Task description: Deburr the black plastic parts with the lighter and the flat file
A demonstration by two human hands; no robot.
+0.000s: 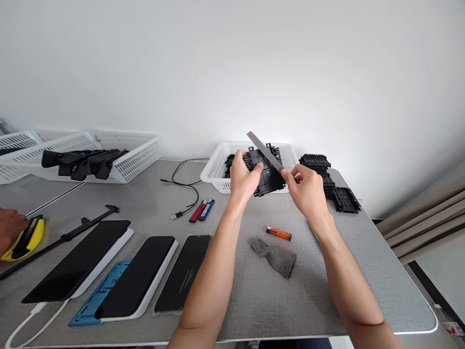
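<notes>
My left hand [245, 177] grips a black plastic part [269, 182], a flat panel with ribbed, toothed edges, and its thumb presses on the face. In my right hand [304, 188] is a long flat grey file [264, 151], held near its lower end and slanting up to the left. The blade lies across the upper right of the panel, seemingly touching it. Both hands are in front of a white basket [214, 167] that contains more black parts. Several similar black parts [347, 199] sit to the right of the basket.
An orange lighter [279, 233] and a grey cloth [278, 259] lie below my hands. Red [197, 212] and blue [207, 210] lighters, a black cable [196, 191] and phones [183, 271] are to the left. Another person's hand [11, 228] appears at far left, beside a yellow object [36, 237].
</notes>
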